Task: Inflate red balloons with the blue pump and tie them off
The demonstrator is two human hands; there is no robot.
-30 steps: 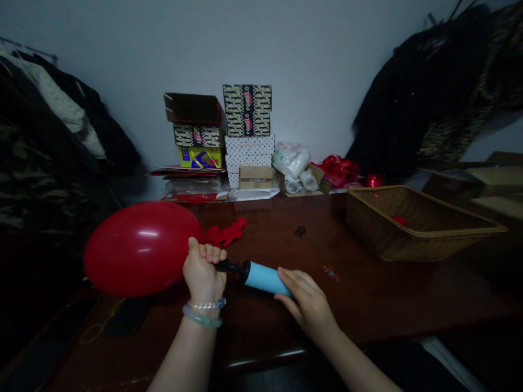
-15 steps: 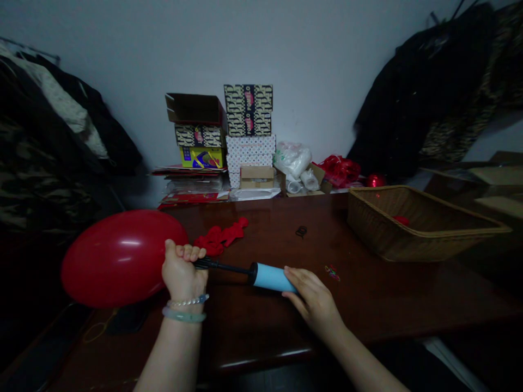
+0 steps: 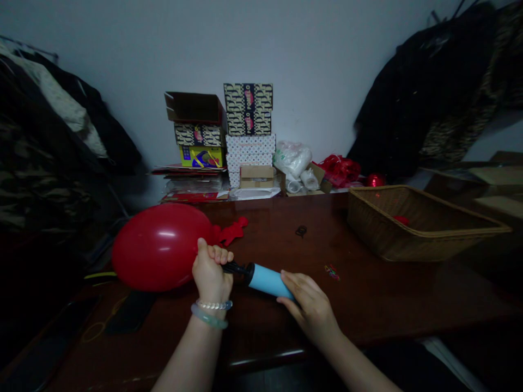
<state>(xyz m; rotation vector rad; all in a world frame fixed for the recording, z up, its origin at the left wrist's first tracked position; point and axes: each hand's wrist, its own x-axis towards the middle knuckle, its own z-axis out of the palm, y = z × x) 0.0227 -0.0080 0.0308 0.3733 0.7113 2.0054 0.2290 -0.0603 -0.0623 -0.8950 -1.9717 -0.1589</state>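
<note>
A blue and black balloon pump lies level between my two hands above the table. My left hand is closed around its black end, with the neck of a large inflated red balloon in the same grip. The pump's black rod is pushed nearly all the way into the barrel. My right hand wraps the far end of the blue barrel. Behind the left hand, several limp red balloons lie on the table, partly hidden by the inflated one.
A wicker basket with something red inside stands on the right of the brown table. Small coloured bands and a dark coil lie mid-table. Stacked boxes line the wall. A dark phone-like slab lies at left.
My left hand has moved right, carrying the red balloon along and pushing the pump's rod into the barrel. The right hand stays nearly in place on the barrel.
</note>
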